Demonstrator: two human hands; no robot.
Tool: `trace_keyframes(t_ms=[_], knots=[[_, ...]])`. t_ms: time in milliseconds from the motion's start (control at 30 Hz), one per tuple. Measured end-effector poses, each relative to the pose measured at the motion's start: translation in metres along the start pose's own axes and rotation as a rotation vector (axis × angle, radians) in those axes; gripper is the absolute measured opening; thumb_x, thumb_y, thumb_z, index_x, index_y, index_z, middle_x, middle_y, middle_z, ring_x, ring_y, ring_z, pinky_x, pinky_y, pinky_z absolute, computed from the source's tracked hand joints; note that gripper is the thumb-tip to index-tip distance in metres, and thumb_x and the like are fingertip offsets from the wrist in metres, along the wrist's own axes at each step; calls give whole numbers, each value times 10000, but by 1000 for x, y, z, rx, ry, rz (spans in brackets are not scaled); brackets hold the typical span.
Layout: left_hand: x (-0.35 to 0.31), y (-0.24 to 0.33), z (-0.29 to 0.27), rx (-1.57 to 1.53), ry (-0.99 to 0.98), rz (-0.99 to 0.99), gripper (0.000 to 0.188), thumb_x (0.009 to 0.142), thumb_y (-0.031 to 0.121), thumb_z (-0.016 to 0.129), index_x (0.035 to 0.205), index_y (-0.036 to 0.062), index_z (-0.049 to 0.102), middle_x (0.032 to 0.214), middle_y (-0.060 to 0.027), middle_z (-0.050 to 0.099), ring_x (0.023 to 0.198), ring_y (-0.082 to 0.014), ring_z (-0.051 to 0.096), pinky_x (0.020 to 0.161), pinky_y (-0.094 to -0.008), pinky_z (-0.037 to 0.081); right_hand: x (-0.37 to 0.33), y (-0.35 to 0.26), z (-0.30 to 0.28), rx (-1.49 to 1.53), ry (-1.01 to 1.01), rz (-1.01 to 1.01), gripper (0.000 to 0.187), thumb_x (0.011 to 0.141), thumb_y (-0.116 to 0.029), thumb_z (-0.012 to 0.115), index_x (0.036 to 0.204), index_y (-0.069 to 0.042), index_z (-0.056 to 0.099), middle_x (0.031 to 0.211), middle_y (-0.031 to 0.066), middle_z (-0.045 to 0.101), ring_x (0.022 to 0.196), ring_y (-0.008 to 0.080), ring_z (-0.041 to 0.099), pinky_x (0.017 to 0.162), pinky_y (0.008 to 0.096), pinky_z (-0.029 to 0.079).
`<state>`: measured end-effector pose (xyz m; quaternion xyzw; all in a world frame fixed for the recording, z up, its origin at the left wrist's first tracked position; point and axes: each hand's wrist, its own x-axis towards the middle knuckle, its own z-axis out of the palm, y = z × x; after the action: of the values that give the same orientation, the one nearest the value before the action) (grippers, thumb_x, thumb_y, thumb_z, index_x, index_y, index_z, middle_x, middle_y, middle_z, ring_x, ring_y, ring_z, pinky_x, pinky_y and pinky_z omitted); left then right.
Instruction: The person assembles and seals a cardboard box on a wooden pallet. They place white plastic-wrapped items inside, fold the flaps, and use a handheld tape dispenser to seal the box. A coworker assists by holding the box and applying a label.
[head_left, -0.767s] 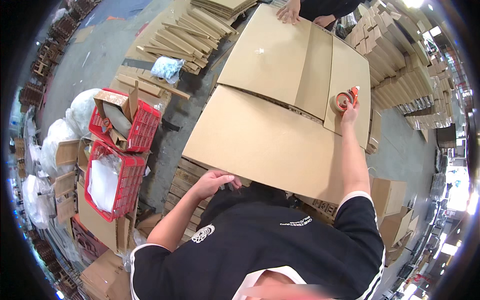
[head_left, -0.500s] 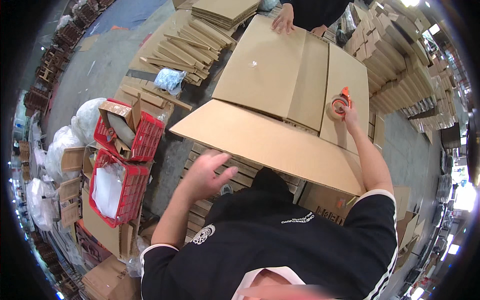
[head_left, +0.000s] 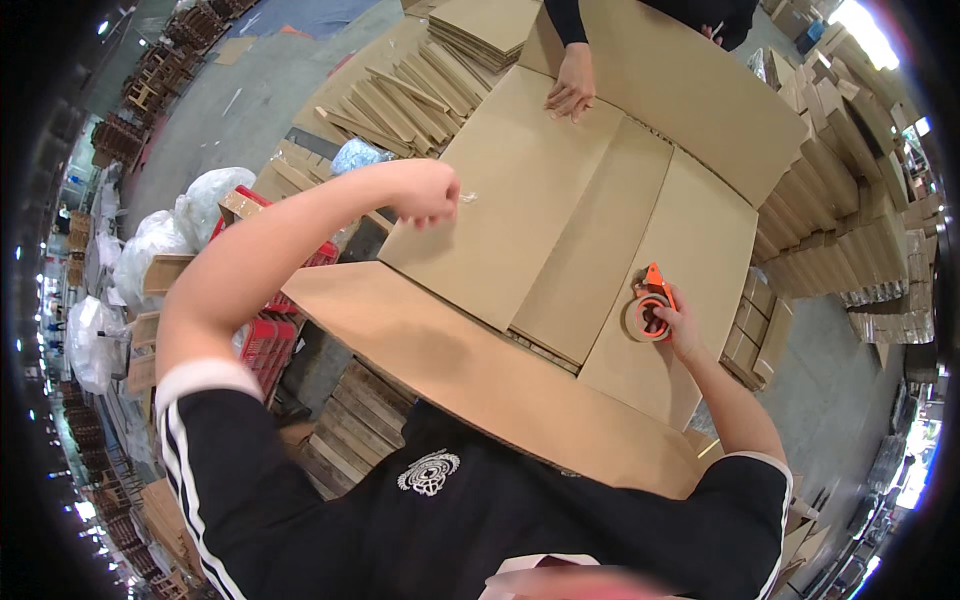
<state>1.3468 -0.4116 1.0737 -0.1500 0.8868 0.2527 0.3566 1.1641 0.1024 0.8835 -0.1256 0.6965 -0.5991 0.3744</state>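
Observation:
A large brown cardboard carton (head_left: 510,220) lies in front of me with its broad inner flaps folded down. My right hand (head_left: 680,325) grips an orange tape dispenser (head_left: 652,280) carrying a tape roll, over the carton's right panel. Over the left panel is my left hand (head_left: 428,195), its fingers curled in and nothing visible in them. Beside it, a small clear scrap (head_left: 468,197) sits on the cardboard. The near flap (head_left: 450,365) slopes out toward my body. Another person's hand (head_left: 572,88) presses on the far left of the top, and the far flap (head_left: 680,90) stands raised.
Cardboard strips (head_left: 400,100) and stacked sheets (head_left: 485,30) lie at the far left. Red crates (head_left: 268,350) stand left, partly behind my arm, near clear plastic bags (head_left: 150,245). Folded cartons (head_left: 850,200) are piled at the right. Wooden slats (head_left: 355,425) show below the near flap.
My left hand has swung up and forward over the carton, its fingers now curled. The tape dispenser has shifted nearer to me. The far flap now stands up beside the other person's hand.

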Motion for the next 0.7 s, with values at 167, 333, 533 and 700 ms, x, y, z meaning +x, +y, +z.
trace_keyframes(t_ms=[167,333,533,700], knots=[[144,-40,34,402,206,141,323,918,281,797,1082,11,733,984,-204,797,988,-358,776,851,-495,596,-11,-2,5,135,-49,95,587,931,-2,617,1510,-21,524,1015,79,701,694,134,656,645,301,566],[128,-37,-3,422,140,203,269,871,264,836,926,20,736,913,-188,775,922,-360,761,799,-477,584,-22,1,8,158,-77,142,579,946,3,622,1516,-45,528,1022,66,694,730,126,652,659,299,556],[6,-101,-112,303,608,206,349,877,263,860,832,-14,655,774,-178,673,755,-334,672,684,-433,524,-27,-78,11,-277,-252,246,605,953,4,637,1541,-66,515,1076,55,684,826,111,654,725,297,568],[-17,-266,-106,-11,679,-111,350,979,259,792,803,-17,668,773,-130,690,686,-201,673,594,-377,503,-71,-211,26,-691,-243,172,667,897,-16,661,1552,-65,540,1195,80,688,1003,153,673,854,307,580]])
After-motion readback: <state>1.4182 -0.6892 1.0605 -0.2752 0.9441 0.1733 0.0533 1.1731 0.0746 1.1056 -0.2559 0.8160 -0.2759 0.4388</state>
